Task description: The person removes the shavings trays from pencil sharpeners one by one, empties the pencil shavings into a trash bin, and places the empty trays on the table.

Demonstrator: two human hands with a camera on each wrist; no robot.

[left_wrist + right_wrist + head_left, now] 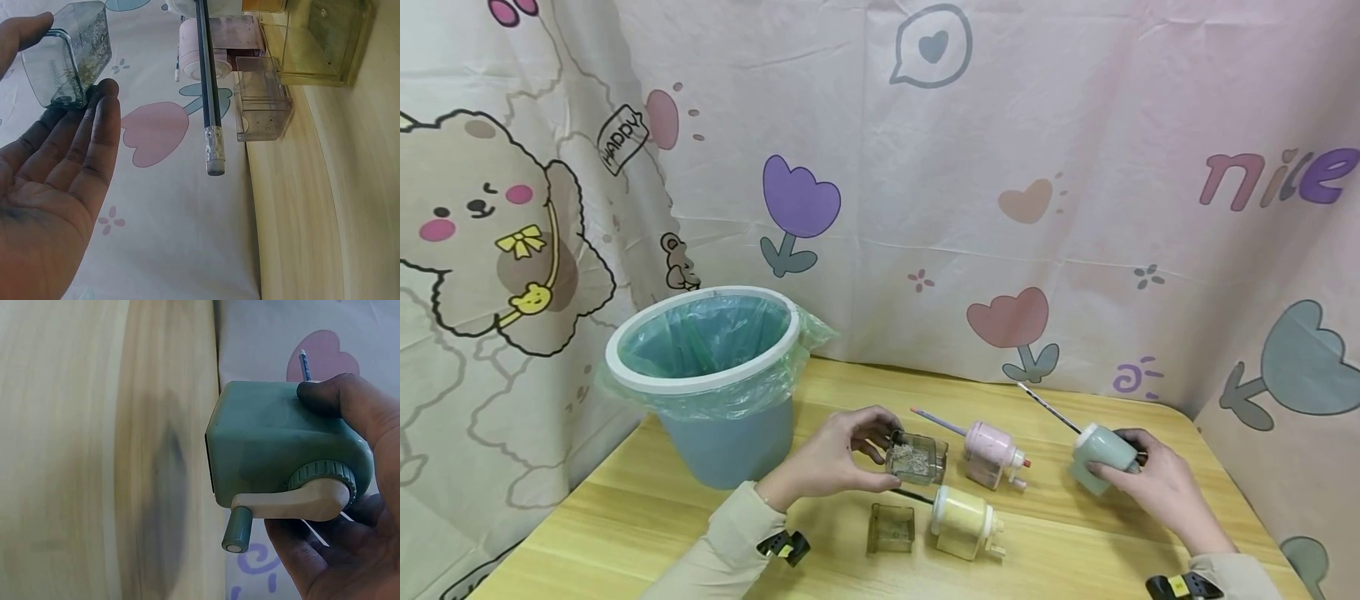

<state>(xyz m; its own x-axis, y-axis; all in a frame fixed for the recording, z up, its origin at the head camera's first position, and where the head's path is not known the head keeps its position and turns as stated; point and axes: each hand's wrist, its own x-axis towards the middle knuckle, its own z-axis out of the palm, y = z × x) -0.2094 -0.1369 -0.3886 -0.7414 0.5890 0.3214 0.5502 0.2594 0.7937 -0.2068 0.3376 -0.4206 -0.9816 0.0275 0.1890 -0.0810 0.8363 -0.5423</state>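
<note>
My left hand (842, 454) pinches a see-through shavings drawer (916, 460) between thumb and fingers, with grey shavings inside. In the left wrist view, the same drawer (78, 56) is tilted above the fingers. My right hand (1153, 483) grips a green crank pencil sharpener (1105, 458) held above the table. A dark pencil (1048, 407) sticks out of its front. The right wrist view shows the sharpener's crank handle (237, 530) and my thumb on its body. Nearest my left hand are a pink sharpener (991, 452) and a yellow sharpener (961, 521), each with a pencil in it.
A blue bin (726, 442) with a white rim and green plastic liner stands at the left. One see-through drawer (891, 529) lies beside the yellow sharpener; a pinkish see-through drawer (262, 103) shows near the pink one. A printed curtain (910, 208) hangs behind the wooden table (820, 558).
</note>
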